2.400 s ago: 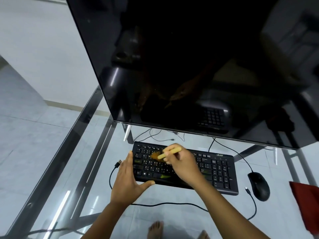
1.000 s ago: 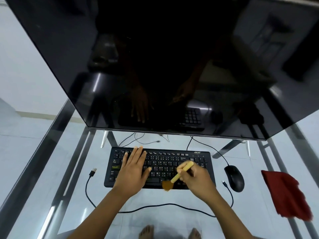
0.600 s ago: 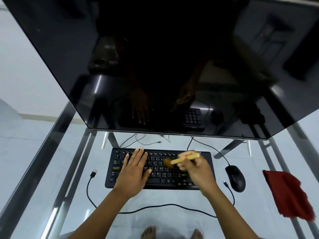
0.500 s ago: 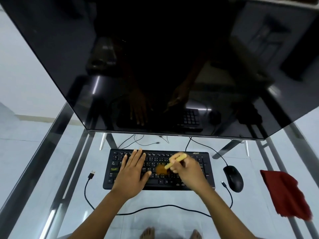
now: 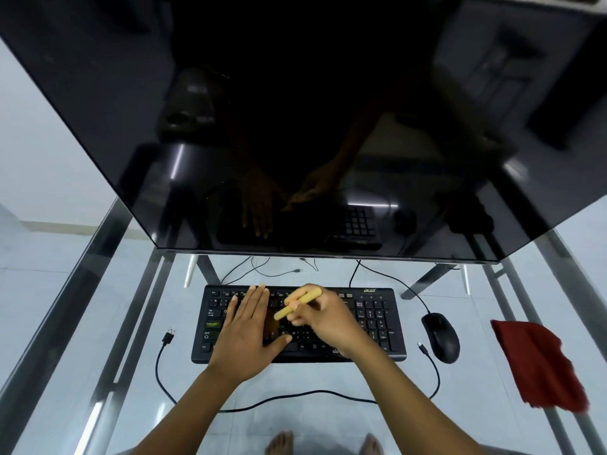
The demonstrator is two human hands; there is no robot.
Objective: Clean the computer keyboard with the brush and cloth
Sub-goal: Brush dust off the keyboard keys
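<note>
A black keyboard (image 5: 374,323) lies on the glass desk under the monitor. My left hand (image 5: 249,330) rests flat on its left half, fingers spread, holding nothing. My right hand (image 5: 325,318) grips a brush with a yellow handle (image 5: 297,304); the brown bristles touch the middle keys beside my left thumb and are blurred and partly hidden. A red cloth (image 5: 538,362) lies crumpled at the desk's right edge, away from both hands.
A large dark monitor (image 5: 295,126) overhangs the back of the keyboard. A black mouse (image 5: 440,336) sits right of the keyboard. A loose black USB cable (image 5: 167,336) loops along the front. The glass desk (image 5: 98,323) has metal rails on both sides.
The brush has swept across the middle keys from right to left, bristles now close to my left thumb. My left hand stays flat on the keyboard's left half.
</note>
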